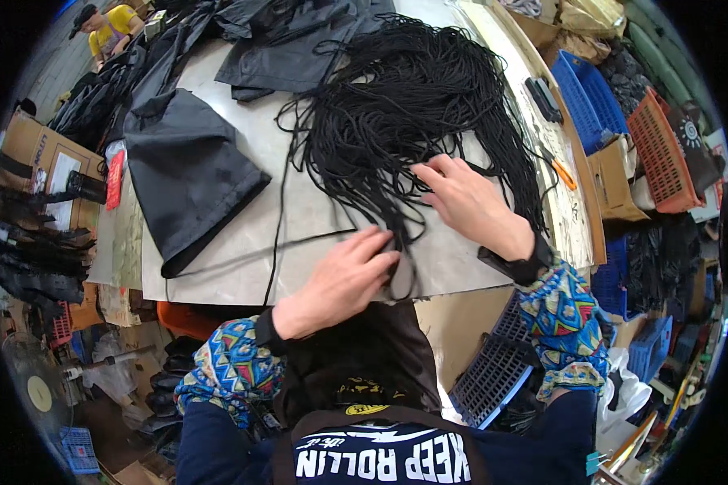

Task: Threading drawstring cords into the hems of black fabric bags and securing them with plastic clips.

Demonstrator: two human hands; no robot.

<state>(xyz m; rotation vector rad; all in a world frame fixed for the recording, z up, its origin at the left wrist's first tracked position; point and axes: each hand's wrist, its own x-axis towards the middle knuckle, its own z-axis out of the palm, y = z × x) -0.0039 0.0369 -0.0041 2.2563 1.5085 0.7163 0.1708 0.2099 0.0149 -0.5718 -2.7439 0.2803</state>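
A large tangled heap of thin black cords lies on the pale table top. My left hand is by the table's near edge, its fingers closed on a bunch of black cord that loops down over the edge. My right hand reaches onto the lower part of the heap, fingers apart and bent, the tips touching or just over the strands. A dark folded fabric piece lies to the left of the cords. Single strands trail from the heap toward this fabric.
More dark fabric is piled at the far side. Orange-handled scissors and a black case lie along the right edge. Blue and orange crates stand right of the table. A fan is lower left; a person works far left.
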